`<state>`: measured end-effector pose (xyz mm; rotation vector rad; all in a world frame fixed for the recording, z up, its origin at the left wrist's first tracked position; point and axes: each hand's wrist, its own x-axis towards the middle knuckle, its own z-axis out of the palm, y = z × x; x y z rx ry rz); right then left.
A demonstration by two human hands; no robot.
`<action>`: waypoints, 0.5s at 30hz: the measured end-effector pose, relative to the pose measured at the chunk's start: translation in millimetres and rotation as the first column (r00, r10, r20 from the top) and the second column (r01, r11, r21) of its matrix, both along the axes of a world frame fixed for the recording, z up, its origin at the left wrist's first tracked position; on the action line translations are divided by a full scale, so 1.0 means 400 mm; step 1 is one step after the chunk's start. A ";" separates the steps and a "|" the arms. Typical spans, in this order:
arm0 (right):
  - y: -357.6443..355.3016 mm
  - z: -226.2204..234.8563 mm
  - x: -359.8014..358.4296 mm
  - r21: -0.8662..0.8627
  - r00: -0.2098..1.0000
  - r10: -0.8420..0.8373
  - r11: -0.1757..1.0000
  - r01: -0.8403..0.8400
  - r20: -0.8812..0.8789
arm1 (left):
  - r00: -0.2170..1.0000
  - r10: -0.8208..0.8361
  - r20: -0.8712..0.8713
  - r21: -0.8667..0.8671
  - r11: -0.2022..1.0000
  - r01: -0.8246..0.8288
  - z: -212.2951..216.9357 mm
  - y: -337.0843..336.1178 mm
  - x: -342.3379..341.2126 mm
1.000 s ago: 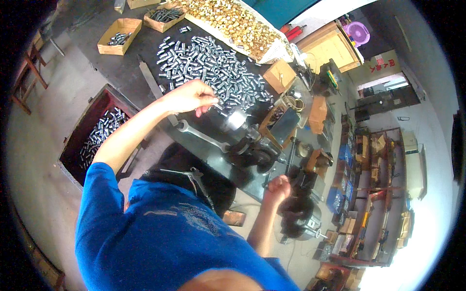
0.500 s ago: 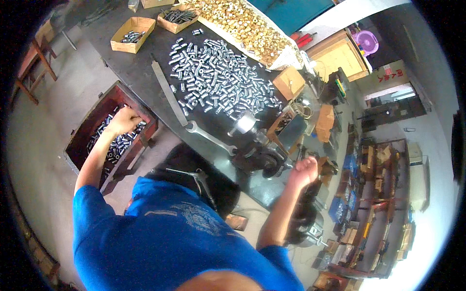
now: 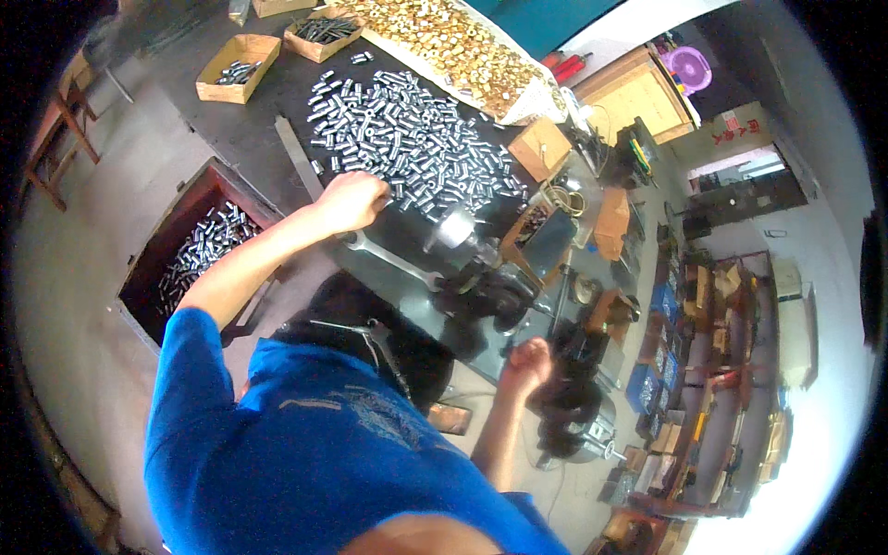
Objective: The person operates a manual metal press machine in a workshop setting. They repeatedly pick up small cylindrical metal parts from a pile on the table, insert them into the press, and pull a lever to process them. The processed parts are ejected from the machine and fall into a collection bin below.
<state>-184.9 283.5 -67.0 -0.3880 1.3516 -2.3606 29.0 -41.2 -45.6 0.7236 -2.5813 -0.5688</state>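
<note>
Item: heap of small metal cylinders [image 3: 407, 139], lying spread over the dark workbench [image 3: 250, 139] in the upper centre of the frame.

Left hand [image 3: 351, 202]: reaching to the lower left edge of the heap, fingers curled down onto the pieces; whether it is pinching one cannot be told from this angle.

Right hand [image 3: 525, 363]: closing as a fist low in the centre right, by a dark machine part [image 3: 564, 407]; whether it is gripping a handle there cannot be told.

Step in hand, as a judgement: picking a piece from the heap. The next move is likely calling for a firm pinch on one cylinder and a carry toward the press [image 3: 472, 268] just right of the hand.

Nearby: a long wrench [image 3: 388, 261] lying on the bench below the left hand; a wooden crate [image 3: 199, 250] holding more cylinders at left, below the bench edge.

Further out: small cardboard boxes [image 3: 239, 57] sitting at upper left; a pile of brass-coloured pieces [image 3: 444, 46] lying along the top; cluttered shelves [image 3: 712, 370] standing at right.
</note>
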 end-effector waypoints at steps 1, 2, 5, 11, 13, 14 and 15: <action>-0.004 -0.023 -0.006 -0.022 1.000 -0.008 1.000 0.008 0.005 | 0.997 -0.005 0.075 -0.028 1.000 0.007 -0.013 -0.008 -0.029; -0.015 -0.030 -0.010 0.016 0.997 -0.030 0.999 0.029 0.069 | 0.981 0.000 0.192 -0.066 0.998 0.013 -0.022 -0.015 -0.049; -0.046 -0.036 -0.019 0.027 0.993 -0.046 0.999 0.043 0.106 | 0.938 -0.032 0.346 -0.202 0.973 0.108 -0.016 -0.010 -0.068; -0.030 -0.042 -0.027 0.034 0.998 -0.017 0.999 0.014 0.066 | 0.937 -0.106 0.334 -0.177 0.969 0.172 -0.014 -0.013 -0.075; -0.029 -0.049 -0.030 0.017 0.997 -0.007 1.000 0.005 0.080 | 0.945 -0.121 0.303 -0.152 0.973 0.173 -0.009 -0.011 -0.067; -0.031 -0.046 -0.026 0.013 0.997 -0.007 1.000 0.006 0.081 | 0.941 -0.117 0.318 -0.141 0.976 0.169 -0.009 -0.011 -0.066; -0.033 -0.044 -0.024 0.010 0.997 -0.008 1.000 0.007 0.082 | 0.936 -0.113 0.333 -0.130 0.978 0.164 -0.009 -0.012 -0.065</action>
